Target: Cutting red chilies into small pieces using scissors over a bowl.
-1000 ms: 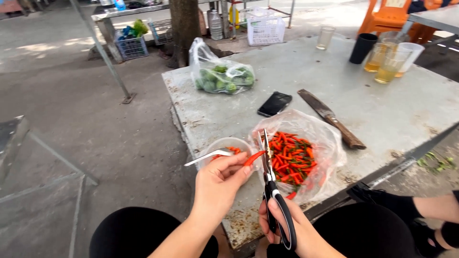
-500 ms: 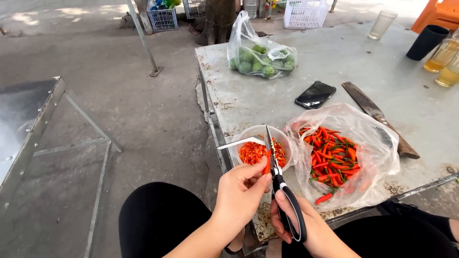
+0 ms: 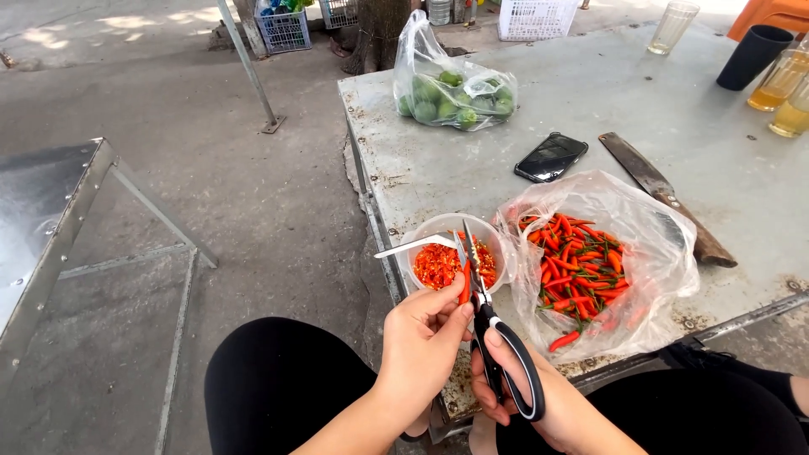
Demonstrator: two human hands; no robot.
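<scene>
I sit at the corner of a worn grey metal table [image 3: 590,109], looking down at my two bare hands, which are close together just above its near edge. My left hand [image 3: 425,341] pinches a single slim red chilli pepper [image 3: 465,286] between thumb and fingertips, holding it upright. My right hand [image 3: 514,388] is closed through the black looped handles of a pair of steel kitchen scissors [image 3: 480,286], whose blades point away from me and stand only slightly parted, right against the chilli.

The chilli and the blade tips hover over a small clear plastic cup [image 3: 455,253] that stands on the table just beyond my hands. It holds chopped red chilli pieces, and a white plastic spoon [image 3: 413,247] sticks out of it to the left.

Just right of the cup lies an open clear plastic bag of whole red chillies with green stems [image 3: 590,261]. Beyond it rest a large cleaver with a wooden handle [image 3: 666,198] and a black smartphone [image 3: 550,157]. Farther back sits a knotted clear bag of green limes [image 3: 455,88]. At the far right corner stand a black cup [image 3: 752,56] and glasses of amber drink [image 3: 779,80].
</scene>
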